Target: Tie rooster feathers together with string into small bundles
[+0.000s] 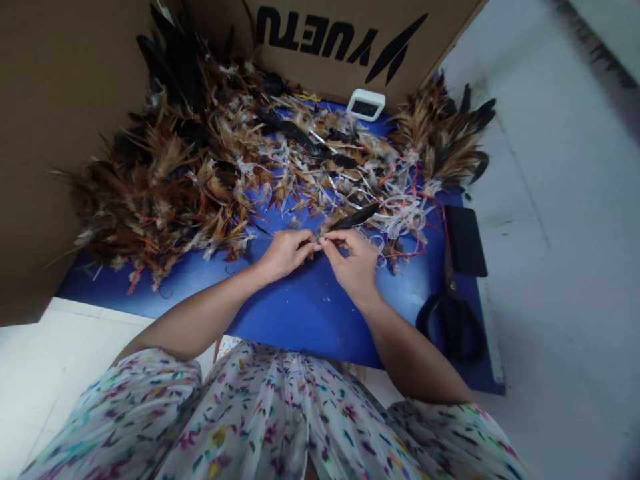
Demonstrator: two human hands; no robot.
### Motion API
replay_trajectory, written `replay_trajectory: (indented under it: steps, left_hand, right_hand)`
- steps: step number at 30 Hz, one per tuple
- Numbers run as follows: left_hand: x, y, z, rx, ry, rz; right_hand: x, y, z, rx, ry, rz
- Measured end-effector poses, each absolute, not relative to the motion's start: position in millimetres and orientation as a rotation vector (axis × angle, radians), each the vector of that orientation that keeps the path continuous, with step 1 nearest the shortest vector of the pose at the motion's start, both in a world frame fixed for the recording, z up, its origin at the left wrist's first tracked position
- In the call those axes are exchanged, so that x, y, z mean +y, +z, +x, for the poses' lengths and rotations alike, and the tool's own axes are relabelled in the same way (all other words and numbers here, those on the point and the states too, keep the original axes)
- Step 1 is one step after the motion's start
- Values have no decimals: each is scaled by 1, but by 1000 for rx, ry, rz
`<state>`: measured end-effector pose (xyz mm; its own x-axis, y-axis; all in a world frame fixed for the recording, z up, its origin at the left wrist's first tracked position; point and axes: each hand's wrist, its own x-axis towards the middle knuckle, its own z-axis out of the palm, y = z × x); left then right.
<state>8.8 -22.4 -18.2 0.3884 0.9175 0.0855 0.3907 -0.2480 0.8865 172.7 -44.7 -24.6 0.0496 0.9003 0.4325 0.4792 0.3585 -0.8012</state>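
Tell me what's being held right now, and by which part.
A black feather, held by its downy base end where the left grip and right grip meet; the exact contact is hidden.

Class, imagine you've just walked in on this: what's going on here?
A person works at a blue table. Their left hand and right hand meet with fingertips pinched at the base of a dark feather; the fine detail there is too small to make out. Brown feathers lie heaped beyond the hands. Scissors lie untouched on the right.
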Motion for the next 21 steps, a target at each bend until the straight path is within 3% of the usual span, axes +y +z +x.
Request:
replay_trajectory:
  steps: [21]
  left_hand:
    - [-22,-20,7,1067,840,1870]
  right_hand:
    - [-48,-16,172,-1702,399,-1233]
